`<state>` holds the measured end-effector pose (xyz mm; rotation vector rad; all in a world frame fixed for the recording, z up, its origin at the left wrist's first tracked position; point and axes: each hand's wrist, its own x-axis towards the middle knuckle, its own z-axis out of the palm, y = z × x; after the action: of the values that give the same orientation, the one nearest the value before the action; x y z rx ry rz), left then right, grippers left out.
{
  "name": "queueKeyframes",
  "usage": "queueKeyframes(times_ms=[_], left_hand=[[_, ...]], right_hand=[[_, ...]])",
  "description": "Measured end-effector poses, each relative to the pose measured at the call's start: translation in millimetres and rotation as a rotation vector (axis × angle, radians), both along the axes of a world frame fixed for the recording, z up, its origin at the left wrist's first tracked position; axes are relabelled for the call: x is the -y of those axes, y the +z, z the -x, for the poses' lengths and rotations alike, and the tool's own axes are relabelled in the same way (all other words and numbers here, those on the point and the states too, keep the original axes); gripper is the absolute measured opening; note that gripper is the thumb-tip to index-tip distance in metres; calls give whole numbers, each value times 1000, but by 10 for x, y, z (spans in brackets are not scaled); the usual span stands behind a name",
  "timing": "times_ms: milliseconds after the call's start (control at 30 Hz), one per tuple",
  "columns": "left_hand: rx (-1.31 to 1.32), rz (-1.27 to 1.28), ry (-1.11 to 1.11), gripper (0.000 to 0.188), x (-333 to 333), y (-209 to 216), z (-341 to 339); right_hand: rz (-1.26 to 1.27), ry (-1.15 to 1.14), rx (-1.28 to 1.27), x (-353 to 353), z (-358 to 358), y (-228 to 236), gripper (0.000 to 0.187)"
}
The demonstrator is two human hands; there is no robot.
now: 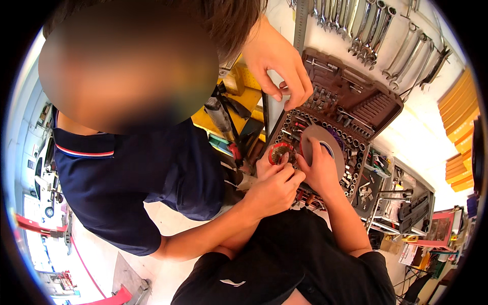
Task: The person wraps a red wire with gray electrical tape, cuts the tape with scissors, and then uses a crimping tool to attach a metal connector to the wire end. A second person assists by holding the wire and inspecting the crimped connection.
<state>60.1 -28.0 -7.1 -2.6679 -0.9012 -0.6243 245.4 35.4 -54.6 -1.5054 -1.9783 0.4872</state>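
Observation:
My right hand (324, 170) is closed on the edge of a large, flat grey-brown disc (310, 133), with its fingers lying over the face. A pale ring shows near the disc's middle. My left hand (264, 165), mostly hidden behind a co-worker's forearm and hand, grips a small round red-rimmed piece (274, 149) with a brownish middle; its exact kind is unclear. The co-worker's hand (277, 190) reaches across my left arm, fingertips at the red-rimmed piece. Their other hand (284, 76) hangs with curled fingers above the open socket set (378, 109).
Combination wrenches (378, 35) hang on the wall. Right of the socket set is an open tool drawer (422, 183), with yellow bins (460, 122) beyond. A co-worker in a dark blue shirt (112, 188) stands close on my left. A yellow shelf (206, 121) holds tools.

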Motion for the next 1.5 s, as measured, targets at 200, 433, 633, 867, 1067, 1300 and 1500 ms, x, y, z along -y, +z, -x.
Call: queueKeyframes(times_ms=[200, 433, 633, 867, 1067, 1300, 1500], left_hand=[[-229, -252, 15, 20, -113, -122, -53], [-878, -1178, 287, 25, -235, -540, -112], [-399, -544, 72, 31, -299, -329, -102], [-199, -176, -131, 22, -350, -100, -90], [-244, -218, -188, 15, -408, -128, -97], [-572, -594, 25, 13, -517, -211, -141], [-1009, -1133, 283, 12, -588, -440, -132]], right_hand=[[-70, -102, 44, 42, -124, 24, 61], [-105, -225, 146, 20, -147, 63, 68], [-63, -278, 132, 28, -155, 54, 69], [-80, -293, 143, -9, -182, 40, 70], [-95, -266, 136, -87, -193, 23, 72], [-64, -231, 105, -127, -183, -13, 73], [-55, -207, 101, -157, -141, -21, 71]])
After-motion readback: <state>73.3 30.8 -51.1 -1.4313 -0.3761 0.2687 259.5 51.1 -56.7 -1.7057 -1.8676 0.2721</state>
